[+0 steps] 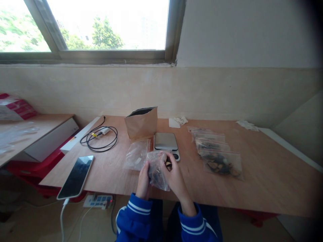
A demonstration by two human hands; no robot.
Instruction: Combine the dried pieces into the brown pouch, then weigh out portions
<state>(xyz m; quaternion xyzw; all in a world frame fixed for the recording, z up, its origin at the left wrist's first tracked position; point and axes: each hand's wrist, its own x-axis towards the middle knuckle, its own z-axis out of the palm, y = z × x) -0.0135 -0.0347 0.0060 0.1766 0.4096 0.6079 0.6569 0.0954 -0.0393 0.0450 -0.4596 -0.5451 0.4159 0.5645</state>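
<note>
My left hand [143,179] is closed on the left edge of a clear zip bag [158,178], which is held up at the table's front edge. At the bag's mouth, my right hand [174,176] curls its fingers around some dried brown pieces [168,164], part pale and part dark. Whether it also grips the bag's edge I cannot tell. Another clear zip bag [137,156] lies flat behind my left hand. Just beyond the held bag is a small kitchen scale [166,141] with a bare metal plate. A brown paper pouch [141,124] stands upright with its top open.
Several filled zip bags [222,164] lie overlapping in a row on the right. A phone [75,178] with a white cable overhangs the table's left front edge. A coiled black cable [111,147] lies behind it. Crumpled tissue [181,120] sits near the wall.
</note>
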